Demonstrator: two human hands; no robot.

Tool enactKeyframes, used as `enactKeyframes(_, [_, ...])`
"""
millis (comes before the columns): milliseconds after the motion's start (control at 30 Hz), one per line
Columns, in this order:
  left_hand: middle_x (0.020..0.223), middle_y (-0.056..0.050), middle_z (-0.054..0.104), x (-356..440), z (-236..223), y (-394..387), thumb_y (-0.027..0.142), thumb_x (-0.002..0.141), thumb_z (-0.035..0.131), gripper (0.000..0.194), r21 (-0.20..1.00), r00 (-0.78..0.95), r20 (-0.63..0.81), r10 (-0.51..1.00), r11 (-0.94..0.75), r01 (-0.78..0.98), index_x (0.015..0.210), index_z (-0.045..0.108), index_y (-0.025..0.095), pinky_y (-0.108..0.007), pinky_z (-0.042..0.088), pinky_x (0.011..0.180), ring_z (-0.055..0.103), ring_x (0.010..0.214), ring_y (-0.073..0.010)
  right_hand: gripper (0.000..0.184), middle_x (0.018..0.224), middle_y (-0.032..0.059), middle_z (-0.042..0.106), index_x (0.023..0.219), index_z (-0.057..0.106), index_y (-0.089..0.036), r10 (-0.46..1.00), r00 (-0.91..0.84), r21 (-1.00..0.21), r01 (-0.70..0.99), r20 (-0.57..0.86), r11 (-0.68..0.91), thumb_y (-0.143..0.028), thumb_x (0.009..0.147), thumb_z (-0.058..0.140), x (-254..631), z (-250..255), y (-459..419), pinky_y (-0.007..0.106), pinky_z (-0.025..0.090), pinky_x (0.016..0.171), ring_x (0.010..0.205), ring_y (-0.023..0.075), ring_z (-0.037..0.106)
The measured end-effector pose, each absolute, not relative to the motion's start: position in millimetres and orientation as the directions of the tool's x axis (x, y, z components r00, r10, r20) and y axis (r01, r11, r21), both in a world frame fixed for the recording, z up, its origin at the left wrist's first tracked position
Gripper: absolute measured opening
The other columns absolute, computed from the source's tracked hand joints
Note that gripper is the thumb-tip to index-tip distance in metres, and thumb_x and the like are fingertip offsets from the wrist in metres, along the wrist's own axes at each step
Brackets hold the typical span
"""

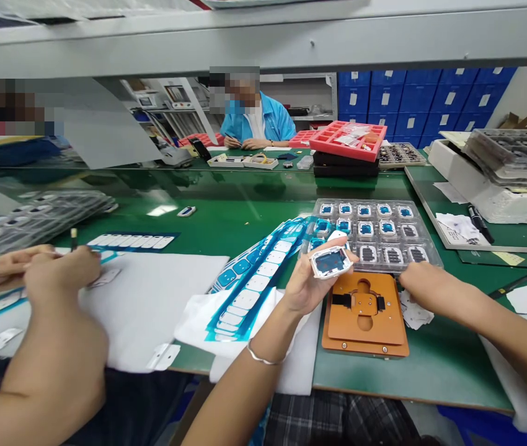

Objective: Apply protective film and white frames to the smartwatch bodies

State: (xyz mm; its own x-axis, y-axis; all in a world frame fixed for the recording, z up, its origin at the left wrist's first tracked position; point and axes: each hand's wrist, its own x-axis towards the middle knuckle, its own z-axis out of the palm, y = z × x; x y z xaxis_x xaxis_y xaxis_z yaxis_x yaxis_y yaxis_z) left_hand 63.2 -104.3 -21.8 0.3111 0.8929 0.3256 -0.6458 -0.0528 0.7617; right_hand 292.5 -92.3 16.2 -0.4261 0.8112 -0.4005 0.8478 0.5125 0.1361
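My left hand holds up a small white frame with a dark blue window, pinched between fingers and thumb. Its wrist wears a bangle. My right hand is closed, knuckles up, at the near right corner of a clear compartment tray; whatever its fingers hold is hidden. Similar white-framed parts sit in the tray, many with blue film. Between my hands lies an orange metal fixture with a recessed centre and two black clamps. Small white paper pieces lie just below my right hand.
Blue strips of white stickers lie on white foam at left. Beside me a co-worker's hands work over a white sheet. A black-handled blade rests at right. A metal shelf beam crosses overhead. Red trays stand at the back.
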Motion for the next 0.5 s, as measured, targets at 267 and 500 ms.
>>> enactKeyframes(267, [0.083, -0.007, 0.07, 63.0, -18.6, -105.1, 0.066, 0.079, 0.066, 0.06, 0.753, 0.335, 0.343, 0.878, -0.044, -0.657, 0.113, 0.073, 0.017, -0.032, 0.05, 0.079, 0.061, 0.078, -0.0183, 0.034, 0.093, 0.0191, 0.074, 0.099, 0.076, -0.011, 0.823, -0.372, 0.263, 0.82, -0.428, 0.508, 0.005, 0.082, 0.051, 279.1, 16.7, -103.5, 0.032, 0.057, 0.072, 0.095, 0.0295, 0.073])
enactKeyframes(500, [0.073, -0.007, 0.065, 61.5, -22.2, -105.1, 0.065, 0.085, 0.056, 0.057, 0.766, 0.346, 0.316, 0.884, -0.022, -0.642, 0.109, 0.072, 0.015, -0.035, 0.046, 0.076, 0.057, 0.075, -0.0203, 0.02, 0.088, 0.0186, 0.074, 0.095, 0.077, -0.012, 0.837, -0.368, 0.28, 0.821, -0.405, 0.497, -0.005, 0.083, 0.063, 276.7, 14.7, -104.2, 0.032, 0.057, 0.069, 0.089, 0.03, 0.074])
